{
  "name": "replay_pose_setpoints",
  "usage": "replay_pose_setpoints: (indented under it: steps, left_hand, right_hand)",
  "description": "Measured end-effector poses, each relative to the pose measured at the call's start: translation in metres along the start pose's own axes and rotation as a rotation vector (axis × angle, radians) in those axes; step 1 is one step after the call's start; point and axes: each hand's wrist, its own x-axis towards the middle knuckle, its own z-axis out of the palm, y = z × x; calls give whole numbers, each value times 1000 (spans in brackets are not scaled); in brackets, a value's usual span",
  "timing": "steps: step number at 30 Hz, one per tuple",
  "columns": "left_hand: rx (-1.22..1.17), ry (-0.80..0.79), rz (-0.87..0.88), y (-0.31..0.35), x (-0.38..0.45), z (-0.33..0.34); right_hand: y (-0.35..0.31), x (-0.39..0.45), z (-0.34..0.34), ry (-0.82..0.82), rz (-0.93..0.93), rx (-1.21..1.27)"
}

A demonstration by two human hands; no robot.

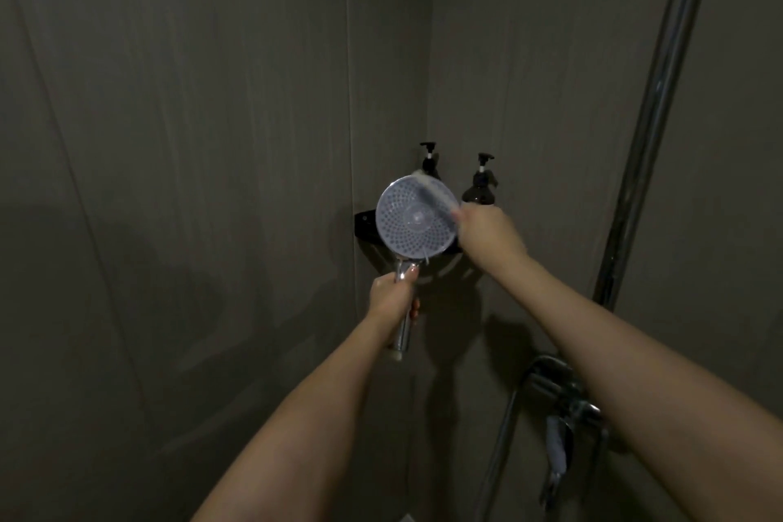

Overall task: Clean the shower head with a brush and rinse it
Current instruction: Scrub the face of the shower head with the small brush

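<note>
head view | worn on head | faces forward into shower corner | near, arm's reach | single view

Your shower head (416, 217) shows a pale grey face dotted with nozzle rings — chrome handle; two dark pump bottles (478, 186) against brown-grey walls (212, 140).

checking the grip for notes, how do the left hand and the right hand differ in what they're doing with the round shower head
The left hand is wrapped around the chrome handle below the round perforated shower head, holding it upright. The right hand sits higher, at the head's right edge, pressing a blurred pale brush across its face. Both are closed on something, arms extended toward the corner.
</note>
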Motion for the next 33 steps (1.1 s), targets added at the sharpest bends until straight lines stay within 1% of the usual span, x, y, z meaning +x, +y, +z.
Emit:
replay_pose_setpoints:
  steps: [2,3,4,6,7,8,9,11,12,13,14,16,17,18,19,20,22,23,24,25,27,28,29,30,31,32,33]
  left_hand:
    - [-1,1,6,1,-1,0]
    - [-1,-3,8,2,-2,0]
    - [8,-7,8,2,-2,0]
    - [50,-6,16,1,-3,-1]
    - [56,-1,16,0,-4,-2]
    - [38,1,9,-1,-4,-2]
    - [12,1,-2,-1,-5,-2]
    - [-13,2,-18,-1,-5,-2]
    - [-21,0,-25,0,-5,-2]
    - [-26,-4,-29,1,-6,-1]
    - [-27,-6,-31,2,-7,0]
    - [-9,-5,-28,3,-8,1]
    - [6,-3,-21,3,-8,0]
    - [16,0,-18,2,-8,0]
    - [13,4,-19,1,-9,0]
    - [3,7,-20,1,-8,0]
    - [-8,7,-16,0,-7,-1]
    - [-9,7,-16,-1,-8,-1]
    - [-11,6,-16,-1,-8,-2]
    - [-10,3,-20,0,-9,-2]
    - [7,10,-20,0,-9,-3]
    - [13,15,-17,0,-10,-3]
    - [11,19,-20,0,-10,-3]
    - [0,25,-23,0,-10,-2]
    - [-9,28,-24,0,-9,-2]
    - [-17,28,-23,-1,-8,-2]
    - [-27,26,-22,-1,-8,-1]
  right_hand:
    - [-9,-13,15,-118,-135,-104]
    - [-6,-11,20,-132,-121,-112]
    - [-1,-8,20,-115,-35,-84]
    - [13,2,11,-36,204,76]
    - [18,4,5,19,280,154]
    - [20,4,-1,63,278,178]
    - [19,3,-2,50,198,138]
    - [1,-9,4,-77,-46,33]
    - [-5,-16,12,-161,-125,-12]
    - [-4,-17,19,-205,-139,-33]
    - [2,-13,22,-184,-100,-62]
    - [19,-1,17,-77,136,14]
    - [25,2,11,-20,221,69]
    - [28,3,4,26,243,98]
    - [25,2,1,47,196,77]
    - [18,0,0,31,101,30]
    - [-2,-12,7,-118,-98,-12]
    - [-6,-17,13,-218,-121,-22]
    - [-3,-17,18,-249,-121,-58]
    - [3,-13,17,-234,-22,-45]
    - [18,-2,8,-143,206,108]
    - [24,1,4,-83,267,165]
    - [24,2,1,-39,264,163]
    - [23,2,0,-7,192,127]
    - [18,0,2,-8,108,112]
    - [10,-5,4,-30,12,105]
    - [3,-10,10,-99,-56,81]
